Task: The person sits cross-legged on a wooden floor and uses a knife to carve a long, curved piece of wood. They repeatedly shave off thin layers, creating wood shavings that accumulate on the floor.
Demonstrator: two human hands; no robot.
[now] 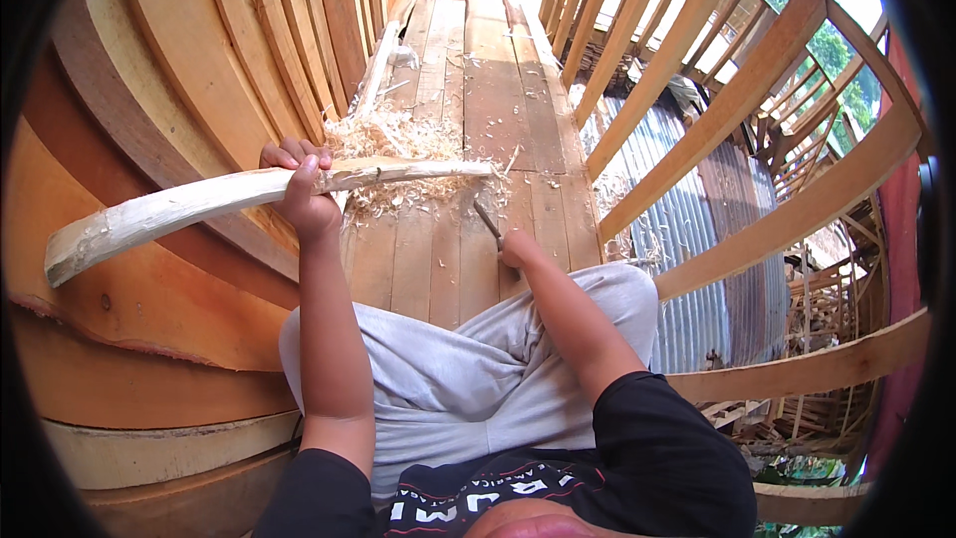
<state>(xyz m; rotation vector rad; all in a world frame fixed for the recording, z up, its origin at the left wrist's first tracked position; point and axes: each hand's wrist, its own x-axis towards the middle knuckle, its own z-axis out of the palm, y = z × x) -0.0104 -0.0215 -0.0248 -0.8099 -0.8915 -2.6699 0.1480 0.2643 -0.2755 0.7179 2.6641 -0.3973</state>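
Note:
My left hand (309,194) is wrapped round a long, pale, curved piece of wood (179,207), held roughly level. Its thick cut end reaches out to the left, and its thinner, peeled end extends right over the floor. Low over the boards, my right hand (514,249) is closed on a knife (487,219) with a dark narrow blade pointing up and to the left. The blade stands just below the thin end of the wood, apart from it. The knife's handle is mostly hidden in my fist. Curled wood shavings (388,134) lie heaped behind and under the wood.
I sit cross-legged on a plank floor (428,259) in grey trousers (448,359). Upright boards (189,50) line the left side. Wooden railing slats (697,134) run along the right, with a corrugated metal roof (667,209) beyond and below.

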